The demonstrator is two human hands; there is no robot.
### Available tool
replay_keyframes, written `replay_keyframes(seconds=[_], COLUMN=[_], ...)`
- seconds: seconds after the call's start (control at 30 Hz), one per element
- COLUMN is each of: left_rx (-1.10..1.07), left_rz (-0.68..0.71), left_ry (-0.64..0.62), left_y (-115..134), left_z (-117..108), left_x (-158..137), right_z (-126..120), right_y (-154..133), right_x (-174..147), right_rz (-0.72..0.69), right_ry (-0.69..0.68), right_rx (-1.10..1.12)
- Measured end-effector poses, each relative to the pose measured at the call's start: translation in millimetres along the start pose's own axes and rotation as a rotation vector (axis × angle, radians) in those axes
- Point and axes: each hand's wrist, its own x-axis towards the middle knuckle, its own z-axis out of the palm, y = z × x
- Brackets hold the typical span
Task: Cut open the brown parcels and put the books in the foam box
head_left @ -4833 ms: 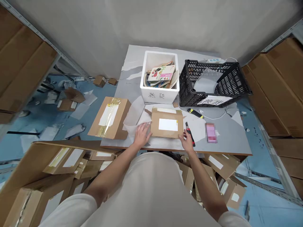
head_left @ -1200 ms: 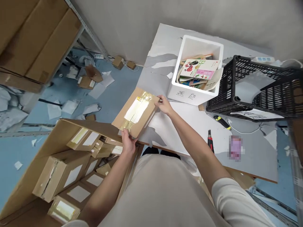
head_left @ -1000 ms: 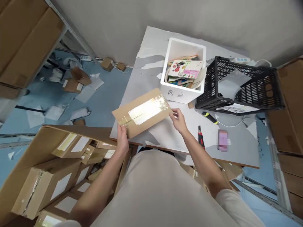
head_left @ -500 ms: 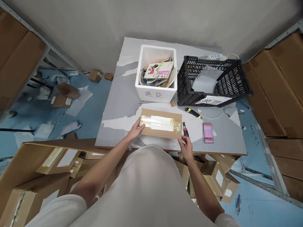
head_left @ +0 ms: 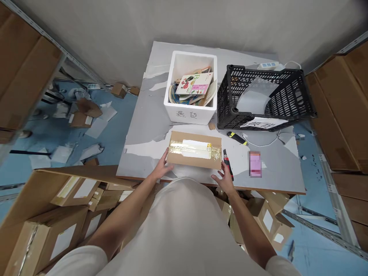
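Note:
A taped cardboard box (head_left: 175, 158) with a white label lies flat near the table's front edge. My left hand (head_left: 161, 168) is at its lower left corner, fingers stretched and thumb apart, the fingertips beside the box's left side. At the lower right corner is my right hand (head_left: 225, 179), its fingers spread and not wrapped around the box. Whether the fingertips still touch the cardboard, I cannot tell. A red and black utility knife (head_left: 228, 164) lies just right of the box, partly behind my right fingers. A yellow and black utility knife (head_left: 237, 138) rests farther back.
Behind the box stand a white foam bin (head_left: 189, 114) holding books and a black plastic crate (head_left: 261, 120) with a curved sheet inside. A pink blurred item (head_left: 255, 164) lies right on the table (head_left: 138, 134). Cardboard boxes (head_left: 63, 241) are piled below the front edge.
Both hands have loosened from the box. The left thumb has come off its top, and the right fingers have spread off its corner. The box now lies between the opened hands.

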Motion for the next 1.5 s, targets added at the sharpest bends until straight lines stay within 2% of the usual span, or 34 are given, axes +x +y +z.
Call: replay_keyframes(seconds=[0.07,0.17,0.37,0.5,0.6,0.67,0.83,1.03,1.17,1.27,1.37,1.43,1.5], left_rx=[0.058,0.061,0.083,0.166,0.299,0.385,0.619,0.596,0.348,0.269,0.307,0.291,0.269], left_rz=[-0.019,-0.042,-0.01,0.04,0.084,0.06,-0.076,-0.092,-0.111,-0.054,0.004,0.007,0.003], left_ry=[-0.014,0.028,0.031,0.103,0.213,0.24,0.176,0.174,0.151,0.01,-0.159,-0.176,-0.159], left_y=[-6,-16,-30,-9,13,21,13,3,-22,-48,-62,-64,-62], left_z=[-2,1,5,-1,-5,-5,-1,-4,-24,-36,-34,-27,-20], left_x=[-2,-2,-2,-4,4,14,38,45,26,-1,-21,-26,-25], right_z=[3,8,12,3,-4,-4,11,11,-4,-11,-7,0,6], right_y=[5,11,9,-14,-37,-46,-45,-32,-4,23,38,42,43], right_x=[5,11,13,15,27,39,65,70,49,24,7,3,2], right_rz=[0.032,0.043,0.026,-0.027,-0.056,-0.041,0.013,0.027,0.053,0.032,-0.01,-0.024,-0.026], right_ry=[-0.024,-0.02,0.012,0.035,0.111,0.145,0.1,0.098,0.064,-0.028,-0.184,-0.222,-0.203], right_rx=[-0.018,0.013,-0.005,-0.036,-0.19,-0.328,-0.506,-0.423,-0.188,-0.122,-0.187,-0.206,-0.205])
